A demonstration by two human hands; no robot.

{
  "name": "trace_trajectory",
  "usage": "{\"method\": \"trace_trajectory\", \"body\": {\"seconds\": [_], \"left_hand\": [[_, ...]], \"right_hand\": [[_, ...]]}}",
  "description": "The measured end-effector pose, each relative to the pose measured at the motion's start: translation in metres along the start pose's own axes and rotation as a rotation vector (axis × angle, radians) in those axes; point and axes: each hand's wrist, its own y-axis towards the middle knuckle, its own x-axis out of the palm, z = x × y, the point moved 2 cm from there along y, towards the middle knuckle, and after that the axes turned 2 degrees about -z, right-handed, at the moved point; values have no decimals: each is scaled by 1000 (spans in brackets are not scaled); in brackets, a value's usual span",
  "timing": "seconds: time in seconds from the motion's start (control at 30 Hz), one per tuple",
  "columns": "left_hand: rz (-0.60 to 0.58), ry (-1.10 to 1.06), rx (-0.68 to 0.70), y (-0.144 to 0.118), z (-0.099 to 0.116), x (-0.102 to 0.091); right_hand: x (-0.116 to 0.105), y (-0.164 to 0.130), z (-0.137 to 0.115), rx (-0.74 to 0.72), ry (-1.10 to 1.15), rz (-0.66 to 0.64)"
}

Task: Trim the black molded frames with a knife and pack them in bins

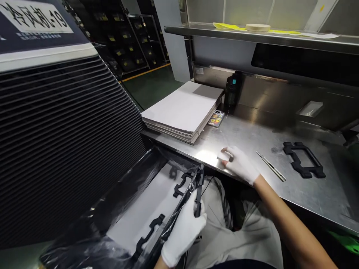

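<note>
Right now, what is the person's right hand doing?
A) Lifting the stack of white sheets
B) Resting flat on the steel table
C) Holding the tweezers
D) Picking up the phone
B: the gloved right hand lies on the steel table, apart from the tweezers, while the left hand grips a black plastic part.

Steel surface (280, 149): stack of white sheets (185, 110) at the back left, phone in a sticker case (216, 119) just beside its right edge, dark bottle (231, 90) upright behind the phone. Tweezers (270, 166) lie mid-surface; black frame-shaped part (303, 159) well to their right. Upper shelf (252, 35) carries a tape roll (257, 27) on yellow sheets (230, 26). Tall stack of black trays (64, 142) fills the left. Dark storage racks (131, 41) stand in the background.
</note>
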Motion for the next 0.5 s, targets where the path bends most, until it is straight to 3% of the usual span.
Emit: {"method": "trace_trajectory", "body": {"seconds": [0.1, 0.2, 0.5], "left_hand": [[15, 81, 64, -1, 0, 13], [-49, 129, 84, 1, 4, 30], [-154, 73, 40, 4, 22, 68]], "right_hand": [[0, -60, -13, -134, 343, 119], [7, -95, -23, -256, 385, 180], [-1, -109, -5, -223, 238, 163]]}}
